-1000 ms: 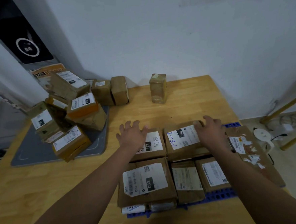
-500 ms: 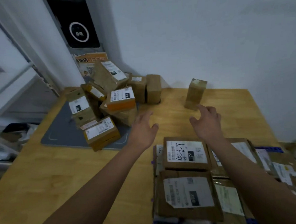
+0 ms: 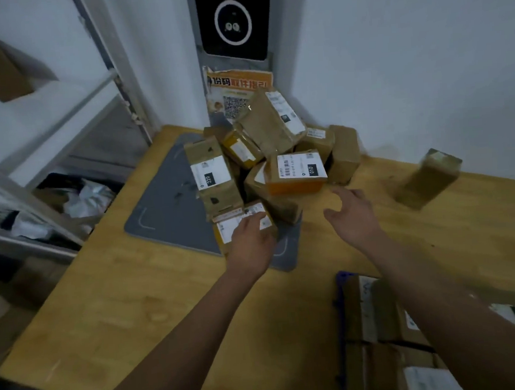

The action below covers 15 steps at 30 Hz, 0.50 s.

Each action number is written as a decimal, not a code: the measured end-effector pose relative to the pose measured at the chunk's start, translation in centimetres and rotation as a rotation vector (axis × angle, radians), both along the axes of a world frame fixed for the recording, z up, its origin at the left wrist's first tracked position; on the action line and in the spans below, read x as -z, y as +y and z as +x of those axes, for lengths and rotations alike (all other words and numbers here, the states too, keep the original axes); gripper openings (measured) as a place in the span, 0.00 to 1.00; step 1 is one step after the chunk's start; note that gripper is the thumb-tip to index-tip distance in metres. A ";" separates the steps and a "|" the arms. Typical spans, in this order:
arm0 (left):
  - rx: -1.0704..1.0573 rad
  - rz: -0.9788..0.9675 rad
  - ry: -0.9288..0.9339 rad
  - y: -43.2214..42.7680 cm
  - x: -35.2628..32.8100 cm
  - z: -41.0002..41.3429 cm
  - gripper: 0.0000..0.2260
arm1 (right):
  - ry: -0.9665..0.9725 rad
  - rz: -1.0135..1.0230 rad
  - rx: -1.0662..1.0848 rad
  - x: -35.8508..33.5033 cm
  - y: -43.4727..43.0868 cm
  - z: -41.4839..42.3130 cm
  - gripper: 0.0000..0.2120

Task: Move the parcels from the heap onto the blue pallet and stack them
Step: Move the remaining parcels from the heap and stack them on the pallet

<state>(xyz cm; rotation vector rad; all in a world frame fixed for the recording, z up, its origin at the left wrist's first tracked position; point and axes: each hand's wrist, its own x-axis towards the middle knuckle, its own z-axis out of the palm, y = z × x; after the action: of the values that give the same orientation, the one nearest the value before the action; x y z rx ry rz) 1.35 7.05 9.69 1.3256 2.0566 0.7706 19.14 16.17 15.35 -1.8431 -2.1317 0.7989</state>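
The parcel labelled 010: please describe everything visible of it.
The parcel labelled 010 is a cardboard box, orange on its front side, with a white barcode label and black 010 tag on top. It lies on brown parcels in the heap. Neither left hand nor right hand touches it.

The single head-worn view looks forward and steeply down, close over the wooden table [image 3: 137, 319] toward the wall corner.

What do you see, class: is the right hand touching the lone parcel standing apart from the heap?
Apart. The head view shows bare tabletop between the open right hand and the lone parcel.
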 end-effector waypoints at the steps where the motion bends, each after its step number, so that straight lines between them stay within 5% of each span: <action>1: 0.007 -0.014 -0.003 0.0 0.6 -0.5 0.21 | -0.009 -0.028 0.000 0.6 0.1 -0.8 0.25; 9: -0.029 -0.043 -0.090 0.8 3.6 -2.4 0.21 | -0.047 -0.157 0.003 3.9 1.3 -4.9 0.20; 15: -0.041 0.017 -0.257 4.8 2.9 -2.7 0.23 | 0.011 -0.206 0.142 4.7 4.2 -5.1 0.26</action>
<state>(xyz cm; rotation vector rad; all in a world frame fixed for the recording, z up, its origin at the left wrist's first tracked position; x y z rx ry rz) -1.31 11.83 6.77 1.1313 1.8822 0.9268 14.04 20.33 10.62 -2.0580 -1.9485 1.0248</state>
